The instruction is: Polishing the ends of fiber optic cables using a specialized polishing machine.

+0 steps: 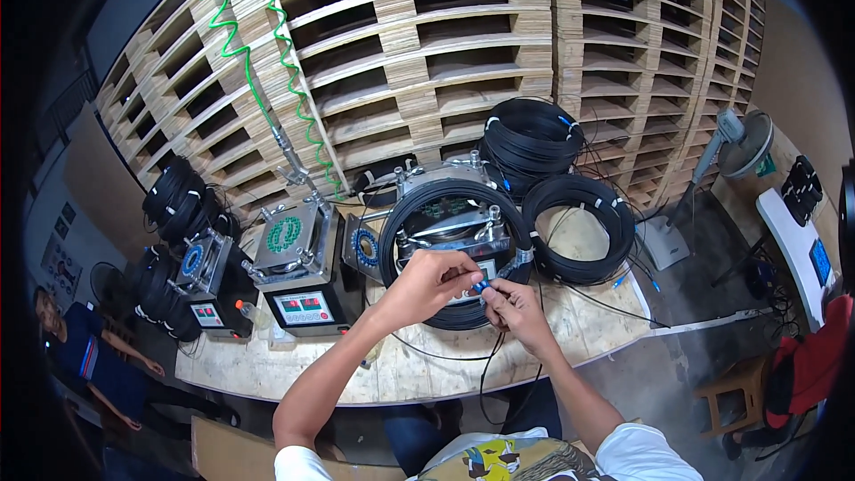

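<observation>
Above the pale plywood table point(298, 372), in front of a large round coil of black cable point(390, 245), the left hand point(435, 278) and the right hand point(518, 309) met at a small blue plastic connector point(480, 286). Thumb and fingers of each grip were pinched together on it, and a thin black cable point(482, 383) hung in a loop below the right hand. A steel-topped machine point(436, 175) showed above the coil and through its opening. To its left, a black box-shaped machine with a square metal top point(298, 281) carried a ring of small green pieces point(284, 235); farther left, a smaller black machine point(216, 278) carried a blue ring point(192, 258). Between these two stood a clear plastic bottle with an orange cap point(259, 318), its contents too small to tell. Both wore white front panels with lit digits, the larger one's point(305, 306) topped by small print. To the right lay another black coil with white ties point(621, 236), its blue cable ends near the table's edge
</observation>
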`<state>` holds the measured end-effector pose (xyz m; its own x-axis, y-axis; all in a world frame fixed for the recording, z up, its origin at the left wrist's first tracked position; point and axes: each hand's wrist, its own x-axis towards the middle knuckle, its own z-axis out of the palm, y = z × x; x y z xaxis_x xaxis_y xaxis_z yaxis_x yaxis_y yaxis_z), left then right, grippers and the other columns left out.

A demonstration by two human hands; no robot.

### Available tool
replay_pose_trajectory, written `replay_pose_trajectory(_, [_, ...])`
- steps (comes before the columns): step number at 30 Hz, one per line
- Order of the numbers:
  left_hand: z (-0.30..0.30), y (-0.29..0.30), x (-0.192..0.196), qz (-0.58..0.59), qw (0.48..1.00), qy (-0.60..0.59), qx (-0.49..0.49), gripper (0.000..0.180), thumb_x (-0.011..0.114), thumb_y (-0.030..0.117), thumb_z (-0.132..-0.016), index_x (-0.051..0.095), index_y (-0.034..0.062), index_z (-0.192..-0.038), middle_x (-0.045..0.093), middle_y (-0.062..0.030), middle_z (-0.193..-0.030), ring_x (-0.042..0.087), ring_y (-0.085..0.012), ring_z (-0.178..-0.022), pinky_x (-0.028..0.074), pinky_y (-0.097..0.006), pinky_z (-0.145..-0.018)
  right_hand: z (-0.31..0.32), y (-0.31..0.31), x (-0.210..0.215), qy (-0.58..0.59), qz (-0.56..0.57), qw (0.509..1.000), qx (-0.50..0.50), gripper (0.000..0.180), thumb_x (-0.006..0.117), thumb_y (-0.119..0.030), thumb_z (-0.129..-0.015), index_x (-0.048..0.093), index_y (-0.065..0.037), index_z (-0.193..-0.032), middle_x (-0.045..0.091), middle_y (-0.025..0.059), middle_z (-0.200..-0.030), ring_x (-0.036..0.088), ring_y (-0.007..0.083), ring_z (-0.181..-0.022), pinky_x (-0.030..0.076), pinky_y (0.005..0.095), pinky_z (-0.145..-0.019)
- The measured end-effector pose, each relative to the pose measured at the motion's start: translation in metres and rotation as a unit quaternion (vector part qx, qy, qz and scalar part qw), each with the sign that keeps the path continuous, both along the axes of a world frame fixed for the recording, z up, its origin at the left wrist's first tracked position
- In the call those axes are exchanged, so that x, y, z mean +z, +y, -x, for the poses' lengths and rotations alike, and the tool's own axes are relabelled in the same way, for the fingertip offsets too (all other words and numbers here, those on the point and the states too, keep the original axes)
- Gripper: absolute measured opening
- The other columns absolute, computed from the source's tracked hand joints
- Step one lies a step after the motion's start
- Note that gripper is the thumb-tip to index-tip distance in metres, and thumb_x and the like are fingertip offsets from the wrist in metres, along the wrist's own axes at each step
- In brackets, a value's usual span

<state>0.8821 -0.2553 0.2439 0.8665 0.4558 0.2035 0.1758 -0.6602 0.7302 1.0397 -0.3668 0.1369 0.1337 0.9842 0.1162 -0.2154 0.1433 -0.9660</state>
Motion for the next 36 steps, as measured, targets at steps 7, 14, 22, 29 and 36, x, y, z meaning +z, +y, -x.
replay_pose_trajectory(7, [0.002, 0.005, -0.010, 0.175, 0.984, -0.030, 0.022, 0.019, 0.067, 0.014, -0.098, 0.071, -0.0043, -0.098, 0.069, -0.0058, -0.073, 0.064, -0.0078, -0.066, 0.052, -0.026, -0.060, -0.002, 0.003, 0.003, -0.009, -0.012, 1.000, 0.011, 0.031, 0.059, -0.034, -0.102, 0.067, -0.004, -0.109, 0.051, -0.0050, -0.064, 0.039, 0.0018, -0.051, 0.028, 0.0202, -0.046])
replay_pose_trajectory(14, [0.001, 0.001, -0.008, 0.053, 0.998, -0.035, 0.021, 0.018, 0.069, 0.013, -0.095, 0.071, -0.0046, -0.099, 0.070, -0.0091, -0.073, 0.066, -0.0107, -0.064, 0.052, -0.027, -0.059, -0.003, 0.001, 0.012, 0.031, -0.001, 0.999, 0.024, 0.032, 0.058, -0.034, -0.103, 0.066, -0.003, -0.110, 0.053, -0.0026, -0.064, 0.033, 0.0012, -0.048, 0.026, 0.0205, -0.045])
replay_pose_trajectory(22, [0.002, -0.001, -0.005, 0.037, 0.998, -0.054, 0.012, 0.019, 0.071, 0.014, -0.094, 0.072, -0.0046, -0.100, 0.072, -0.0113, -0.078, 0.069, -0.0125, -0.069, 0.054, -0.027, -0.062, -0.007, 0.003, 0.003, 0.022, -0.019, 0.999, 0.040, 0.030, 0.058, -0.031, -0.103, 0.066, -0.002, -0.107, 0.045, -0.0058, -0.061, 0.030, 0.0019, -0.049, 0.024, 0.0212, -0.044])
replay_pose_trajectory(29, [0.006, 0.004, -0.012, 0.098, 0.992, -0.074, 0.019, 0.019, 0.072, 0.013, -0.092, 0.074, -0.0033, -0.102, 0.073, -0.0114, -0.083, 0.069, -0.0134, -0.072, 0.055, -0.027, -0.064, -0.009, 0.002, 0.009, 0.032, 0.002, 0.998, 0.057, 0.027, 0.059, -0.028, -0.103, 0.066, -0.002, -0.100, 0.048, -0.0049, -0.064, 0.034, 0.0015, -0.050, 0.026, 0.0207, -0.045])
replay_pose_trajectory(36, [0.006, -0.002, 0.001, -0.005, 0.997, -0.075, 0.004, 0.016, 0.073, 0.011, -0.091, 0.075, -0.0013, -0.101, 0.073, -0.0115, -0.085, 0.070, -0.0137, -0.072, 0.053, -0.029, -0.064, -0.002, -0.003, 0.021, -0.023, -0.007, 1.000, 0.015, 0.029, 0.061, -0.030, -0.102, 0.067, -0.002, -0.103, 0.055, -0.0035, -0.065, 0.037, 0.0012, -0.052, 0.028, 0.0204, -0.047])
